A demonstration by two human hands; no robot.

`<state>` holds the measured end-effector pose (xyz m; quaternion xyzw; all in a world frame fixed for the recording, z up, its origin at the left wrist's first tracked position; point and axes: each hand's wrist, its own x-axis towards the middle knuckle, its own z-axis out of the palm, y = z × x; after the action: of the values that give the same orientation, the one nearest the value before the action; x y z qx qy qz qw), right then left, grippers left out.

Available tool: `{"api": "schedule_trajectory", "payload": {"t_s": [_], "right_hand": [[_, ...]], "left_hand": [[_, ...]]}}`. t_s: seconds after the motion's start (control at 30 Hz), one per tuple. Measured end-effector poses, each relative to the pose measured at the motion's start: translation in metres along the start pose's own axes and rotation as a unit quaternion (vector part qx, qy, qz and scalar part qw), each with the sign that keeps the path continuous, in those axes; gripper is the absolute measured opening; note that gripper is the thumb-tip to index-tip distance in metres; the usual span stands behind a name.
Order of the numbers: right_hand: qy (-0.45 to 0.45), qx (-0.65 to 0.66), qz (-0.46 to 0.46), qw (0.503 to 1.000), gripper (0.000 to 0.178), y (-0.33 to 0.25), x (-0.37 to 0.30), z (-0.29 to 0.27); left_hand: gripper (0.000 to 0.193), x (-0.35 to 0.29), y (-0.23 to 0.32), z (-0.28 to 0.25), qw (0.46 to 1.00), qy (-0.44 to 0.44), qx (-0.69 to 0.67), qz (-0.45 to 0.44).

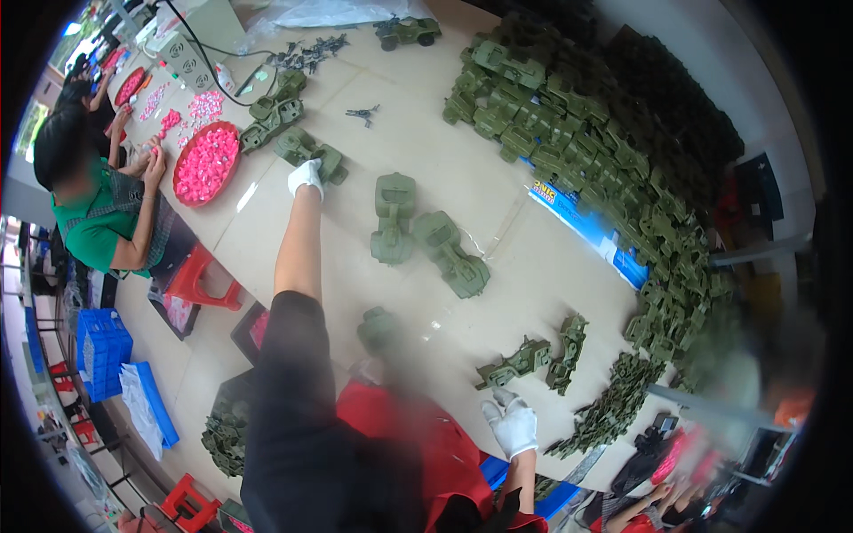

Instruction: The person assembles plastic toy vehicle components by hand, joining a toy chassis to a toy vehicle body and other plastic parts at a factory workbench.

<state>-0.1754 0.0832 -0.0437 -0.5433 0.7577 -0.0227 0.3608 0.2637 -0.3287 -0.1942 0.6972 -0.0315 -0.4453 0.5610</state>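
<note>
My left hand (pixel 306 180), in a white glove, reaches far across the table at the end of a stretched arm. Its fingers are closed on the near edge of an olive-green plastic toy jeep body (pixel 300 147). Close by lies another green body (pixel 271 123). Two more jeep bodies, one upright in view (pixel 393 218) and one slanted (pixel 451 254), rest mid-table. My gloved right hand (pixel 513 426) is near my body, thumb and fingers apart and holding nothing. Just beyond its fingertips lies a green chassis-like part (pixel 517 362), with a similar part (pixel 567 354) beside it.
A large heap of green jeep bodies (pixel 569 124) fills the right side, above a blue box (pixel 586 231). Small green parts (pixel 613 404) are piled nearer. A wheeled toy jeep (pixel 407 33) stands at the back. Left, a person in green (pixel 102 209) sits by a red basket (pixel 182 182) of pink pieces.
</note>
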Motion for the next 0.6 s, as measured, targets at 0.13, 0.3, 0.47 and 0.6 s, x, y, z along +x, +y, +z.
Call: {"api": "schedule_trajectory", "payload": {"t_s": [0.13,0.3,0.47,0.6], "right_hand": [[0.027,0.006,-0.044,0.999,0.041,-0.018,-0.018,-0.010],[0.105,0.371,-0.020,0.922,0.061,-0.037,-0.032,-0.006],[0.171,0.256,-0.097,0.946,0.074,-0.074,-0.011,-0.007],[0.167,0.252,0.006,0.953,0.049,-0.040,-0.026,0.004]], "left_hand": [[0.030,0.006,0.000,-0.071,0.987,-0.054,0.017,0.151],[0.046,-0.249,-0.069,-0.044,0.917,-0.358,0.083,0.158],[0.065,-0.427,-0.096,-0.095,0.828,-0.466,0.274,0.149],[0.056,-0.432,-0.134,-0.078,0.769,-0.529,0.348,0.082]]}}
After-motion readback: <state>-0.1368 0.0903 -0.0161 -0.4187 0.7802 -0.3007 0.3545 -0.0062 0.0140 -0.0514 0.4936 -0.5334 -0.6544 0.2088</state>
